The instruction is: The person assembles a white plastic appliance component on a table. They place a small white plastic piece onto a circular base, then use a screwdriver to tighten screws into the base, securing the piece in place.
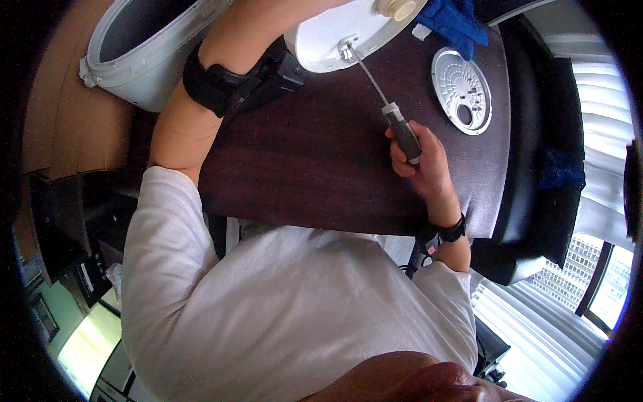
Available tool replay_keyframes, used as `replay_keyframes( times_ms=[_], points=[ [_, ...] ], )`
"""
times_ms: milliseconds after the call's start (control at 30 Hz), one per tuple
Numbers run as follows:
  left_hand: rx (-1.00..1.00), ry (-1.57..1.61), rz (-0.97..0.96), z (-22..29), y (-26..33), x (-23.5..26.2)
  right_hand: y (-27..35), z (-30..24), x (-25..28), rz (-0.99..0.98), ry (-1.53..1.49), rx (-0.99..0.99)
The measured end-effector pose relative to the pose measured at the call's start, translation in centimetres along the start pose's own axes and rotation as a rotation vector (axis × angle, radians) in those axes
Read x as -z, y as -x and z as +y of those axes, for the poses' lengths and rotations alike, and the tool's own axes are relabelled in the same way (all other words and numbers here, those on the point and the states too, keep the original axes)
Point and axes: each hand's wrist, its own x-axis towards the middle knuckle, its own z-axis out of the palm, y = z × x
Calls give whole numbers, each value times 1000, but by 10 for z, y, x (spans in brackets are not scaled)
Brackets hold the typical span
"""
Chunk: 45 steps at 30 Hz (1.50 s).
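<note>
Screwdriver (392, 110): dark grip with a bare metal shaft, lying at a slant across the far half of the dark wooden table (315, 161). The shaft tip sits at a small metal fitting (346, 50) on the edge of a white appliance lid (341, 30), which overhangs the table's far edge. Contact between tip and fitting appears made; the exact seating is too small to confirm.

Right hand (422, 157): fingers curled fully round the screwdriver grip, thumb laid along it, no gap visible between fingers and handle. A black band is worn on the right wrist, with the white sleeve ending just behind it.

Left hand: not visible. The left forearm (201, 100), carrying a wide black strap with a dark device attached, rises across the table's near-left corner and passes behind the white lid. How the left fingers stand, and whether they grasp anything, cannot be told.

Surroundings: a round silver perforated plate (462, 90) lies flat on the table, to the right of the screwdriver and well apart from it. A blue cloth (455, 23) rests at the far edge, just beside the lid. A white appliance body (137, 50) with an open round mouth stands left of the table, next to brown cardboard (74, 114).
</note>
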Motion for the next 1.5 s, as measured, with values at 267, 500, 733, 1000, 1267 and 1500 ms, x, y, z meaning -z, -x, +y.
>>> replay_keyframes(
  times_ms=[267, 500, 733, 1000, 1267, 1500],
  points=[
    [8, -7, -5, -1, -2, -2, 0, -1, 0, 18, -52, -21],
    [8, -10, -2, -2, -2, -1, 2, -3, -1, -10, -48, -35],
    [33, 15, -19, 0, -1, -1, 0, -2, 1, -49, -84, -36],
    [0, 16, 10, -3, -2, -3, 1, -1, 2, -55, -90, -30],
    [21, 7, 3, 1, -2, -2, -1, -2, 4, -63, -136, -50],
    [5, 12, 5, 2, 0, 0, 0, -3, 3, -71, -114, -48]
  ],
)
